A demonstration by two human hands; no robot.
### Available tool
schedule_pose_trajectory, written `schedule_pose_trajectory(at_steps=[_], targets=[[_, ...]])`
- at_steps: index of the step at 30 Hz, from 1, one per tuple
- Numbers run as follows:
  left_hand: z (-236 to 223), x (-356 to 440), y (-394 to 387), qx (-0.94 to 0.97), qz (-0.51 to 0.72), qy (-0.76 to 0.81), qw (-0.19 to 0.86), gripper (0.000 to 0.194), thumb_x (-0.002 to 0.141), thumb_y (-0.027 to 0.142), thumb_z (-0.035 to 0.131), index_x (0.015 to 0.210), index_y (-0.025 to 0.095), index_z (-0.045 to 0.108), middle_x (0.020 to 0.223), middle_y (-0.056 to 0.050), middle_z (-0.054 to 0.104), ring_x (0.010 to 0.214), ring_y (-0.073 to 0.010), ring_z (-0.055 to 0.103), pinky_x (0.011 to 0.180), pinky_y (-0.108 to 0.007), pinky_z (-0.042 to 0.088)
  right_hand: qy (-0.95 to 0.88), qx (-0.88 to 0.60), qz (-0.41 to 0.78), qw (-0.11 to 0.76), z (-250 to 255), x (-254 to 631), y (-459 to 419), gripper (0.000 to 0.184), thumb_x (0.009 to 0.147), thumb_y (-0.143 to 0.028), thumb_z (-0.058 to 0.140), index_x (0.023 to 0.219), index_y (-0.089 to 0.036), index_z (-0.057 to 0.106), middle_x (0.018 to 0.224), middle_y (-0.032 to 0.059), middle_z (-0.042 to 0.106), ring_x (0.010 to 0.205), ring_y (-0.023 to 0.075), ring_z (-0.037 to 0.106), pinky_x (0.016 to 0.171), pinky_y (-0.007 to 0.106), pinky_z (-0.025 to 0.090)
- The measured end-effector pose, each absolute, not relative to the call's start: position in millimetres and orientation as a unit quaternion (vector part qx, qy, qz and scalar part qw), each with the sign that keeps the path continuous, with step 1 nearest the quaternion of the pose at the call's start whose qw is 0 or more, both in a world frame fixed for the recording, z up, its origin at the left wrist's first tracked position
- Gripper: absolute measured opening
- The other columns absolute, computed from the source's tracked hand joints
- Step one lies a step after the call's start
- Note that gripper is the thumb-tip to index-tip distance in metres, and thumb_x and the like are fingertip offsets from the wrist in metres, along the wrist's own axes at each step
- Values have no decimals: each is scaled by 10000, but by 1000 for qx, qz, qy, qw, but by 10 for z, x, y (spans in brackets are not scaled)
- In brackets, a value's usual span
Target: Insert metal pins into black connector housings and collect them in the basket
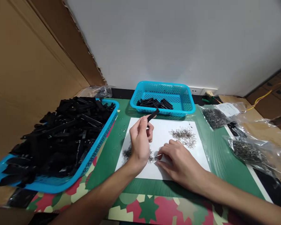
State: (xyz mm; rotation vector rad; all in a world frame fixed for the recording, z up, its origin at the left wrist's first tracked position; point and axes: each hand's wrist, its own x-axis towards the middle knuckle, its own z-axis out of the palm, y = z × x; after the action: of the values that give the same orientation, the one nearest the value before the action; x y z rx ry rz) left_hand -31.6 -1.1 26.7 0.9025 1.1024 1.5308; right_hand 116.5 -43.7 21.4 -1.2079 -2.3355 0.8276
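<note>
My left hand is closed around a narrow black plastic piece, whose far end sticks up past the fingers. Low over the white sheet, my right hand has thumb and forefinger nearly together at a thin silvery metal piece. Just by those fingertips lies a pile of small bent wire springs, partly hidden behind my left wrist. Another pile of wire springs is spread farther back on the white sheet.
A large blue basket heaped with black plastic pieces stands at left. Behind the sheet, a smaller blue basket holds several black pieces. Clear bags of small metal parts lie at right, near a yellow cable.
</note>
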Motion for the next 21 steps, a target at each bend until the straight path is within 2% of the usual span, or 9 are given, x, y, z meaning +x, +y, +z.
schedule_pose_trajectory(at_steps=[4, 6, 9, 11, 13, 16, 18, 21], targets=[[247, -313, -9, 395, 620, 461, 497, 425, 1033, 444, 534, 716, 178, 443, 617, 63, 392, 458, -46, 228, 426, -180, 175, -817, -438, 321, 193, 211, 1218, -427, 125, 940, -90, 670, 897, -198, 716, 831, 30, 688, 832, 203, 552, 738, 313, 373], [247, -320, -5, 414, 609, 462, 495, 390, 1039, 449, 526, 762, 174, 507, 623, 60, 399, 480, -58, 248, 437, -185, 191, -809, -439, 342, 191, 231, 1262, -424, 110, 954, -114, 652, 906, -190, 716, 821, 37, 669, 813, 199, 553, 721, 307, 382], [266, -333, -21, 470, 571, 462, 489, 300, 1037, 447, 544, 1017, 168, 653, 669, 44, 438, 549, -84, 330, 471, -191, 238, -790, -434, 377, 213, 290, 1346, -398, 136, 995, -166, 596, 958, -186, 725, 852, 47, 675, 814, 193, 574, 729, 309, 415], [287, -338, -51, 511, 545, 462, 478, 316, 1031, 415, 576, 1260, 204, 627, 689, 48, 442, 589, -99, 371, 500, -194, 272, -771, -430, 399, 247, 344, 1421, -365, 152, 1005, -198, 582, 983, -188, 733, 885, 49, 687, 813, 183, 589, 740, 309, 435], [311, -339, -93, 544, 526, 457, 467, 356, 1027, 381, 600, 1356, 252, 560, 711, 58, 441, 595, -99, 380, 524, -197, 293, -745, -437, 417, 285, 397, 1510, -328, 143, 999, -239, 606, 963, -188, 735, 839, 32, 666, 764, 165, 575, 708, 292, 433], [341, -336, -149, 588, 486, 446, 468, 223, 1037, 391, 590, 1200, 241, 614, 747, 52, 464, 591, -89, 384, 544, -210, 300, -695, -460, 434, 341, 449, 1655, -279, 155, 975, -316, 673, 911, -190, 736, 667, -26, 519, 626, 128, 451, 603, 262, 368], [354, -333, -172, 607, 445, 435, 494, 217, 1045, 418, 575, 1108, 222, 643, 756, 44, 480, 612, -92, 403, 562, -217, 310, -665, -463, 449, 377, 457, 1735, -257, 186, 953, -359, 714, 887, -187, 741, 621, -48, 423, 585, 113, 364, 558, 253, 317], [361, -323, -189, 609, 393, 393, 566, 256, 1045, 453, 572, 1111, 217, 646, 867, 18, 560, 709, -108, 474, 640, -223, 366, -628, -446, 475, 425, 449, 1784, -249, 210, 932, -386, 746, 875, -183, 744, 636, -41, 432, 586, 107, 348, 534, 246, 287]])
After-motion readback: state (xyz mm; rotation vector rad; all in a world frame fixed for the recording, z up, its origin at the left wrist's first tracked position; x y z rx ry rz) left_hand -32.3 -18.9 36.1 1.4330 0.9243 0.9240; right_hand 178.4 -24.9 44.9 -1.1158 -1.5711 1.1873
